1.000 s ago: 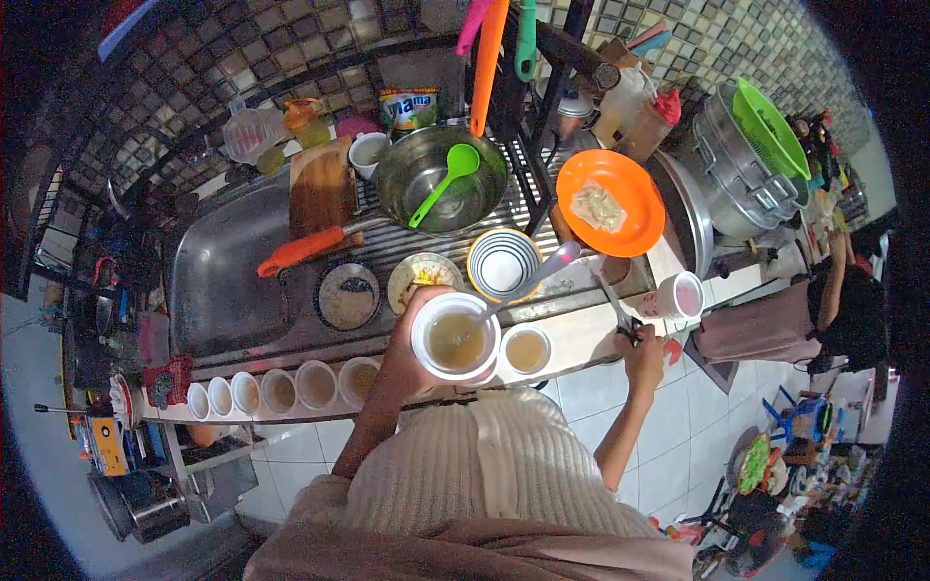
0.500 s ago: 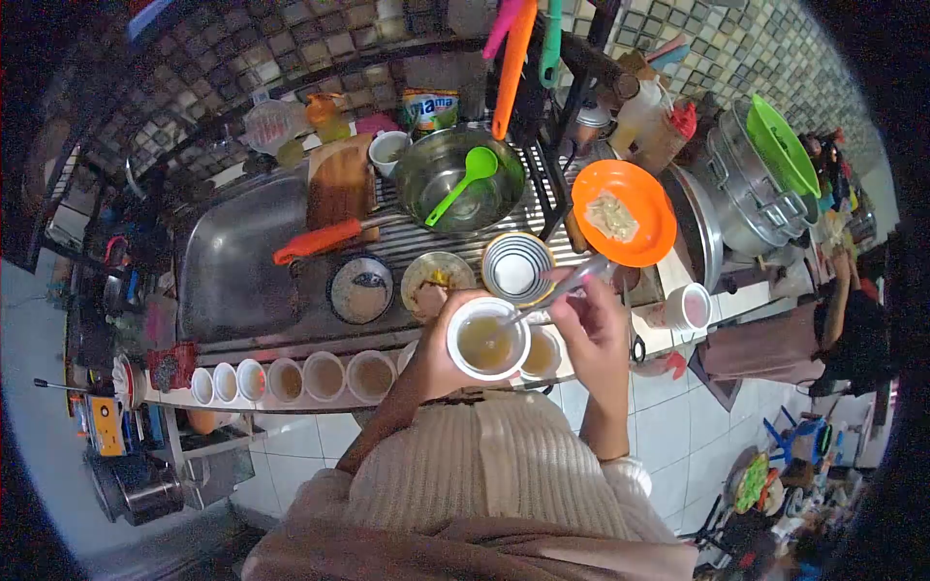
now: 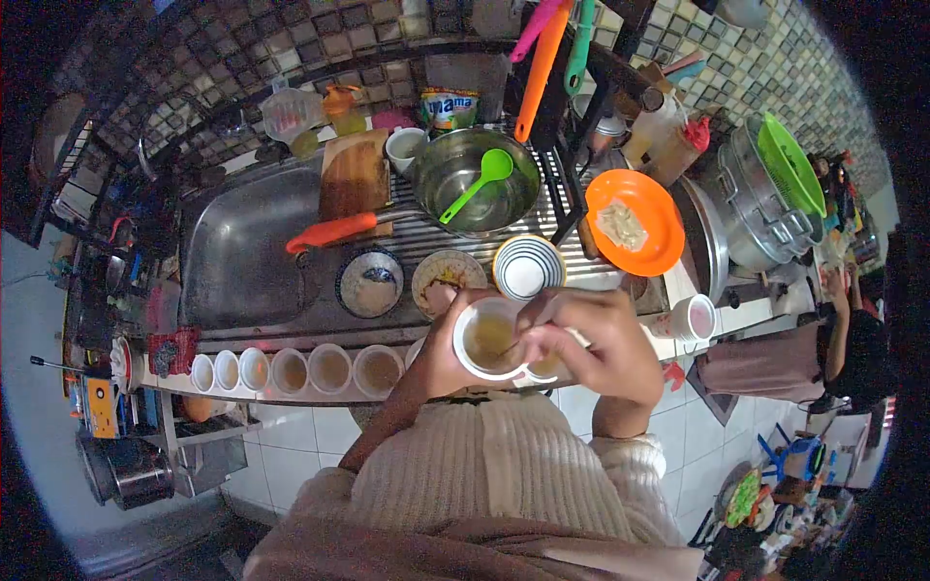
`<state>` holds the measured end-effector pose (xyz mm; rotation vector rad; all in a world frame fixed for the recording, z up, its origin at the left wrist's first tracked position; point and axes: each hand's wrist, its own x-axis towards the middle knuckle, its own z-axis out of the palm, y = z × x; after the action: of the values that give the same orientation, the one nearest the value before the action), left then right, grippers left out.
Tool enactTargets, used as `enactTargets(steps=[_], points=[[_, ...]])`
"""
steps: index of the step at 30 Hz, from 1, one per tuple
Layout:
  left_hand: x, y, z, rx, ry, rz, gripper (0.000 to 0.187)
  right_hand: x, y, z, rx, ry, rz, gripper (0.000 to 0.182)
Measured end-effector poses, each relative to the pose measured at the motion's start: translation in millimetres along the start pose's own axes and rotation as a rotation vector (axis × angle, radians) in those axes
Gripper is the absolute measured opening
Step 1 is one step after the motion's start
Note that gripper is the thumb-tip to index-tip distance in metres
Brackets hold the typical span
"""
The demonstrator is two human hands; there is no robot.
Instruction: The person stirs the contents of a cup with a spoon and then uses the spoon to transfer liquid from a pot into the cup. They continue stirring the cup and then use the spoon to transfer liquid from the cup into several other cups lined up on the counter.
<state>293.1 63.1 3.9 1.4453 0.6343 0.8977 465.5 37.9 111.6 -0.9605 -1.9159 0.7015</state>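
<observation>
My left hand [image 3: 436, 351] is closed around a white cup [image 3: 458, 339] holding a yellowish liquid [image 3: 487, 336]. Over the cup's right side, my right hand [image 3: 599, 341] has its fingers curled in a pinch. The metal spoon it grips is almost wholly hidden behind the fingers. Just beyond the cup stand a striped bowl [image 3: 529, 268], a patterned plate with food scraps [image 3: 449, 276] and a dark-rimmed bowl [image 3: 369, 282]. Another filled cup [image 3: 544, 368] shows partly beneath my right hand.
Filled white cups [image 3: 329, 368] line the counter's front edge at left, below a steel sink [image 3: 247, 247]. Behind are a pan [image 3: 426, 160] with a green ladle [image 3: 480, 184] and an orange plate [image 3: 635, 223]. Another person [image 3: 775, 358] is at far right.
My right hand has turned and come down over the cup, so the spoon handle that stood out above it is hidden. My left hand still holds the cup. The view has shifted slightly.
</observation>
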Motion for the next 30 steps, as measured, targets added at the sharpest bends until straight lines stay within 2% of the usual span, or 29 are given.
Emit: enactTargets(steps=[4, 6, 7, 8, 10, 12, 13, 15, 16, 17, 18, 19, 20, 21, 22, 24, 25, 27, 29, 30], points=[[1.6, -6.3, 2.4, -0.182, -0.049, -0.037, 0.078, 4.7, 9.5, -2.2, -0.069, 0.006, 0.083, 0.012], [2.9, -7.0, 0.8, -0.271, -0.046, -0.061, 0.079, 8.5, 11.8, 1.2, 0.058, -0.032, -0.108, 0.013], [2.5, -2.7, -1.5, -0.097, -0.039, 0.015, 0.08, 5.4, 14.7, -3.4, 0.113, -0.122, -0.101, 0.013], [2.2, 0.1, -2.8, 0.077, -0.03, 0.091, 0.081, 5.9, 14.3, -5.9, 0.111, -0.121, -0.104, 0.013], [2.1, -1.5, -1.9, 0.074, -0.039, 0.089, 0.081, 9.1, 12.9, -10.1, 0.009, -0.119, -0.041, 0.013], [4.6, -7.9, -2.0, -0.16, -0.08, -0.02, 0.083, 15.6, 14.3, -4.7, 0.046, -0.071, -0.02, 0.014], [3.9, -7.6, -3.6, 0.001, -0.062, 0.091, 0.083, 16.8, 16.1, -4.5, 0.089, -0.149, -0.071, 0.012], [4.9, 2.5, -6.3, 0.013, -0.064, 0.111, 0.078, 18.5, 21.5, -4.8, 0.229, -0.262, -0.167, 0.013], [4.9, 7.3, -6.7, 0.025, -0.061, 0.124, 0.073, 19.7, 21.0, -8.3, 0.229, -0.26, -0.169, 0.013], [2.0, -2.1, -7.0, -0.128, -0.107, -0.034, 0.077, 22.2, 18.1, -12.7, 0.21, -0.26, -0.074, 0.013], [2.8, -1.8, -6.6, -0.127, -0.108, -0.035, 0.077, 24.7, 16.5, -15.3, 0.191, -0.26, 0.021, 0.014], [5.1, -1.2, -6.3, -0.058, -0.094, 0.036, 0.077, 29.2, 17.1, -10.6, 0.121, -0.168, -0.039, 0.015], [6.2, -0.1, -5.8, 0.011, -0.08, 0.109, 0.078, 29.2, 17.6, -5.1, 0.12, -0.168, -0.039, 0.015], [4.2, 8.9, -6.5, -0.009, -0.043, -0.012, 0.077, 28.3, 18.8, 0.6, 0.241, -0.189, -0.024, 0.015], [4.2, 12.3, -8.3, -0.008, -0.044, -0.01, 0.077, 28.2, 19.2, 3.3, 0.362, -0.211, -0.012, 0.015], [3.9, 15.9, -12.1, 0.105, -0.049, 0.063, 0.077, 28.7, 17.7, -3.5, 0.344, -0.254, -0.064, 0.015], [4.2, 4.5, -12.0, -0.054, -0.081, 0.019, 0.081, 29.5, 16.0, -7.5, 0.288, -0.25, -0.043, 0.015], [4.2, 11.0, -8.5, -0.052, -0.074, 0.038, 0.079, 32.3, 17.1, -5.0, 0.162, -0.168, -0.01, 0.013], [4.8, 12.9, -8.1, -0.076, -0.091, 0.088, 0.076, 32.1, 18.3, 1.1, 0.194, -0.171, -0.043, 0.012], [4.0, 8.9, -14.1, 0.078, -0.067, 0.118, 0.077, 30.8, 17.9, 3.7, 0.226, -0.172, -0.078, 0.013]])
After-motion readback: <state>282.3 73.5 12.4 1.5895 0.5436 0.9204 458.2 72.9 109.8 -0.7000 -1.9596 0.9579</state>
